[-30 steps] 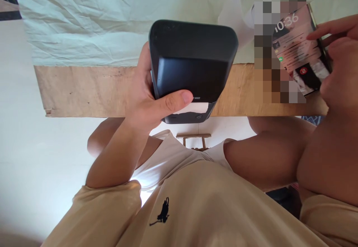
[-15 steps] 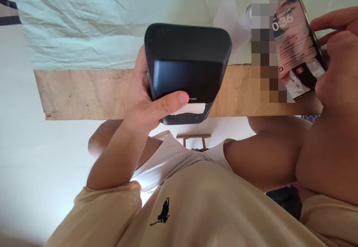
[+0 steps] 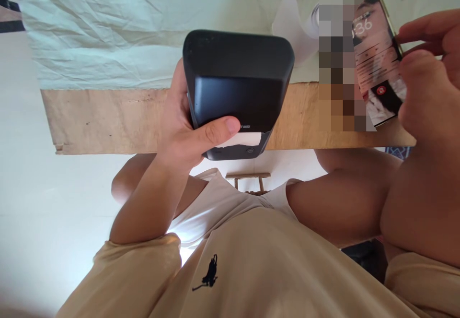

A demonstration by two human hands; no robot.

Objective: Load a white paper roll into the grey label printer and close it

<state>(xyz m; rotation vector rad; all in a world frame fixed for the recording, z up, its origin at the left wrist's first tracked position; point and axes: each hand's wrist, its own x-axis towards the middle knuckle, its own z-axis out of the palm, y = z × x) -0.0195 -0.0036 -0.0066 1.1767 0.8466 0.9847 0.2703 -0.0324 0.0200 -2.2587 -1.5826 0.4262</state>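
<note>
My left hand (image 3: 190,131) is wrapped around a black portable printer (image 3: 237,100), thumb lying across its front. A white paper strip (image 3: 244,139) sticks out of a slot below the thumb, above a small power button. At the right, my right hand (image 3: 429,68) grips the right edge of a smartphone (image 3: 381,64) between thumb and fingers. Its lit lock screen shows a clock and notifications; blurring blocks cover its left part. Beside the phone is a white paper roll (image 3: 315,18), with a loose length of paper trailing from it.
A pale green cloth (image 3: 108,35) covers the table, leaving a bare wooden front edge (image 3: 108,121). My legs are under this edge. On the floor below stands a small wooden stool (image 3: 247,176). A dark object (image 3: 362,258) is partly visible at the lower right.
The view has shifted slightly, moving things a little left. My right thumb and fingers have shifted a little along the phone's edge. The left hand keeps its hold on the printer.
</note>
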